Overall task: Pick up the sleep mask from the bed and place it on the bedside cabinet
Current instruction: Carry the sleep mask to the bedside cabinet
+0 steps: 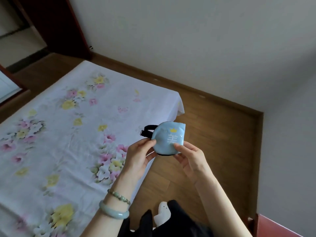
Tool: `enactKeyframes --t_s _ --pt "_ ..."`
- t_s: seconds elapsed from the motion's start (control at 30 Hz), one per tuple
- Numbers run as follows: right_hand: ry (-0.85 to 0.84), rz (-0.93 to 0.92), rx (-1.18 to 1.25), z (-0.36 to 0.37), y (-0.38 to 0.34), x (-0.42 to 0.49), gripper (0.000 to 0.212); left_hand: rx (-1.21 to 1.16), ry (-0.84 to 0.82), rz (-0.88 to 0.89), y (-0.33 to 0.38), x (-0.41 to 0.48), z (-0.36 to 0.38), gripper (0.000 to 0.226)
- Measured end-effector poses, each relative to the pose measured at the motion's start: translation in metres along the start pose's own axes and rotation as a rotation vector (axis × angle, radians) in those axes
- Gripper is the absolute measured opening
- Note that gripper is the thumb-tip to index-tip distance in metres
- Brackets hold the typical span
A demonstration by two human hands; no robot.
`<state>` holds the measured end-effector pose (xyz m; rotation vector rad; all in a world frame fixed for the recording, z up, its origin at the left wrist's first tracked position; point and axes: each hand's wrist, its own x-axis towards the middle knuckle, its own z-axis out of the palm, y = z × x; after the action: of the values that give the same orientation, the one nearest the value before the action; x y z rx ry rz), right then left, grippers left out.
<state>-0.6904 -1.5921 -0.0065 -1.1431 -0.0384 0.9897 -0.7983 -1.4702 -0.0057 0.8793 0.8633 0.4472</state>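
Head cam: left hand (138, 155) & right hand (191, 158) both pinch folded sleep mask (168, 140) above bed (71, 127) edge.

Soft, even daylight fills the room, moderately bright and without hard shadows. The pale floral-printed bed sheet (68, 134) is the brightest surface and looks slightly washed out. The grey-white painted wall (188, 40) darkens toward the upper right corner, a vignette-like falloff. Wide-angle distortion bends the brown wooden skirting board (196, 88) and tilts the whole scene. Detail is soft overall, with compression smearing in the flower print; the bottom edge is blurred.
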Motion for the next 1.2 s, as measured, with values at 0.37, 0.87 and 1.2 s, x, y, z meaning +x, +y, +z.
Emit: enactKeyframes --t_s 0.37,0.87,1.2 --pt "0.133 -0.053 0.073 -0.059 -0.068 0.06 0.017 0.108 -0.151 -0.045 0.007 0.077 0.096 0.017" --pt "0.286 -0.145 0.147 -0.074 -0.19 0.253 0.021 0.137 -0.308 -0.119 0.078 0.294 0.22 0.016" --pt "0.362 -0.14 0.155 -0.085 -0.259 0.348 0.021 0.192 -0.282 -0.121 0.105 0.399 0.289 0.01"
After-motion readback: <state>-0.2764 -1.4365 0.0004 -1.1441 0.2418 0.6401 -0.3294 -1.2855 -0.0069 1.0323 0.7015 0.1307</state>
